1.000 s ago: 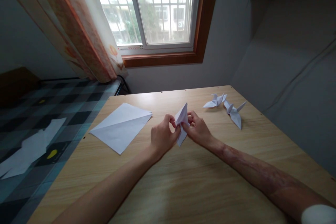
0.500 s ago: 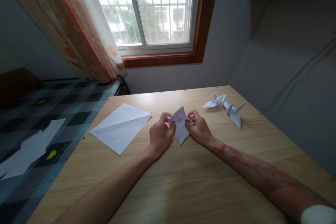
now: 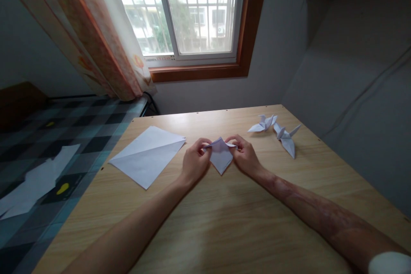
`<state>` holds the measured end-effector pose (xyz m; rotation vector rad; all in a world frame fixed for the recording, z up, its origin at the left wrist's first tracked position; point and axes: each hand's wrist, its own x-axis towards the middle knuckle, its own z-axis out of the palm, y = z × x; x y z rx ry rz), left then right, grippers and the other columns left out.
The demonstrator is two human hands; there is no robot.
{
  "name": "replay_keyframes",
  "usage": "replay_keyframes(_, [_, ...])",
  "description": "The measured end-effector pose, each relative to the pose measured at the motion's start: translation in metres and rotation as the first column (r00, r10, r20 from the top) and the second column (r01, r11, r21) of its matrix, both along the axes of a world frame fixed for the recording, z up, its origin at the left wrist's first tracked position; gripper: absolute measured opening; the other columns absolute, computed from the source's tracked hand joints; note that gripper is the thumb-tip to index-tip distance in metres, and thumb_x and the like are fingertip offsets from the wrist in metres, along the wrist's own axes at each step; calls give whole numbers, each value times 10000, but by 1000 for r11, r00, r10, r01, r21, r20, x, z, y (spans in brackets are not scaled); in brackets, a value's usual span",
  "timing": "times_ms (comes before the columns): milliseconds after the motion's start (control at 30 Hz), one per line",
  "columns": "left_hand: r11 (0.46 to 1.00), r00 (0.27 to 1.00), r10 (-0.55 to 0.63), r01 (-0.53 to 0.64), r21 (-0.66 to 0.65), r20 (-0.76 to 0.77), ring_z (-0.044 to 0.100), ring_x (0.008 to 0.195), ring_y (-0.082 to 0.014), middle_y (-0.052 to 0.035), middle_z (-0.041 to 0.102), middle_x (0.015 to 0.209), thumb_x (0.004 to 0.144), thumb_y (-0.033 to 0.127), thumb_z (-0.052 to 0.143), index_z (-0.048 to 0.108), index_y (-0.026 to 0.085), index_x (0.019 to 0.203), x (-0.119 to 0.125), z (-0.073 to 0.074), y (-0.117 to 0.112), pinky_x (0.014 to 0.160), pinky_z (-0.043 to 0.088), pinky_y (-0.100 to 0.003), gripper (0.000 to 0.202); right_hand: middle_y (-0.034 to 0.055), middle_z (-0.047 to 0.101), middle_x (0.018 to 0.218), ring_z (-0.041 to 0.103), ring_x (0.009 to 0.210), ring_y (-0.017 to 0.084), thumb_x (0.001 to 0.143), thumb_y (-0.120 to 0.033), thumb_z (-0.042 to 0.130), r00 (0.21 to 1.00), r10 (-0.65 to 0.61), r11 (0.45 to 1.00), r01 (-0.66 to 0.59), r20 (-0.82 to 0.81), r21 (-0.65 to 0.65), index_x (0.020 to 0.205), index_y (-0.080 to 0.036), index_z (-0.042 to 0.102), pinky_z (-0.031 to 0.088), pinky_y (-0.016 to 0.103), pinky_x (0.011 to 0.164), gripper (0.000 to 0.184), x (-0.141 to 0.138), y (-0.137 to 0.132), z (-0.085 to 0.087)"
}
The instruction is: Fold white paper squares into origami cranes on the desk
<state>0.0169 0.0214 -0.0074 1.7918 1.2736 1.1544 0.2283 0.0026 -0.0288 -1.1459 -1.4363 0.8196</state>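
A small folded piece of white origami paper [image 3: 221,158] is held at the middle of the wooden table, one corner pointing toward me. My left hand [image 3: 196,159] pinches its left side corner between thumb and fingers. On the opposite side, my right hand [image 3: 245,156] grips the right corner the same way. The paper's far part stands up in a low peak between the hands. To the left lies a larger creased white sheet [image 3: 147,158], flat on the table. Two finished paper cranes, one farther back [image 3: 263,125] and one nearer [image 3: 285,139], rest right of my right hand.
The wooden table [image 3: 205,222] reaches toward the wall under a barred window [image 3: 202,13]. At left, a checked bed [image 3: 96,124] holds white paper scraps [image 3: 35,184]. A patterned curtain [image 3: 96,38] hangs beside the window.
The far corner of the folded paper has dropped from a tall point to a lower, flatter peak. Both hands keep their pinch on the side corners, nearly in place.
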Motion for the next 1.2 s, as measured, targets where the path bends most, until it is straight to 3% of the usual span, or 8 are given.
replay_keyframes(167, [994, 984, -82, 92, -55, 155, 588, 639, -141, -9, 748, 821, 885, 237, 607, 797, 177, 1083, -4, -1, 5, 582, 430, -230, 281, 11, 753, 811, 541, 593, 143, 833, -240, 601, 992, -4, 999, 0, -125, -34, 1054, -205, 836, 390, 257, 529, 325, 3, 6, -5])
replay_keyframes(367, [985, 950, -123, 152, -79, 287, 670, 711, -158, -47, 794, 918, 818, 197, 590, 823, 167, 1058, -3, 0, 6, 653, 536, -249, 336, 18, 777, 820, 576, 619, 148, 775, -215, 563, 979, -21, 999, 13, -202, -42, 992, -216, 884, 439, 265, 559, 388, 6, 8, -7])
replay_keyframes(500, [975, 938, -168, 203, -87, 304, 676, 730, -155, -48, 797, 969, 765, 161, 605, 783, 162, 1166, -2, 2, 3, 651, 531, -237, 438, 15, 773, 814, 579, 634, 143, 765, -186, 548, 983, 11, 1000, -16, -183, -26, 1039, -219, 891, 436, 260, 572, 441, 7, 7, -8])
replay_keyframes(633, [969, 934, -207, 237, -71, 293, 701, 826, -169, -66, 805, 1077, 650, 95, 651, 722, 156, 1235, -2, 3, 0, 684, 510, -216, 593, 42, 813, 996, 590, 673, 137, 760, -181, 547, 988, 62, 998, -63, -138, -4, 1066, -226, 892, 453, 261, 587, 464, 3, 2, -2])
replay_keyframes(800, [978, 953, -168, 193, -77, 251, 674, 769, -168, -50, 794, 977, 692, 134, 676, 716, 151, 1219, -4, 3, 0, 652, 477, -217, 529, 42, 817, 1085, 667, 836, 184, 792, -193, 568, 988, 105, 994, -104, -117, 14, 1082, -259, 887, 522, 281, 683, 436, 0, -2, 7])
replay_keyframes(967, [980, 957, -158, 181, -78, 243, 620, 725, -147, -34, 775, 960, 683, 153, 648, 755, 158, 1192, -5, 5, 3, 631, 443, -213, 519, 32, 799, 1074, 672, 927, 208, 787, -154, 544, 990, 115, 993, -112, -80, 41, 1100, -261, 873, 523, 299, 756, 467, 3, -1, 3])
replay_keyframes(1100, [962, 931, -195, 243, -125, 309, 648, 769, -159, -51, 787, 1051, 714, 192, 638, 771, 178, 1173, -7, 9, 3, 661, 492, -231, 478, 27, 742, 988, 641, 900, 205, 758, -100, 518, 996, 83, 989, -78, -40, 122, 1060, -269, 872, 486, 302, 756, 495, 5, 1, -2])
replay_keyframes(1200, [915, 878, -242, 348, -204, 413, 697, 851, -204, -66, 787, 1069, 743, 246, 632, 755, 186, 1228, -11, 10, 4, 721, 555, -272, 505, 27, 721, 979, 628, 891, 207, 755, -88, 504, 997, 68, 989, -61, -45, 136, 1035, -273, 868, 470, 307, 753, 495, 6, 3, -4])
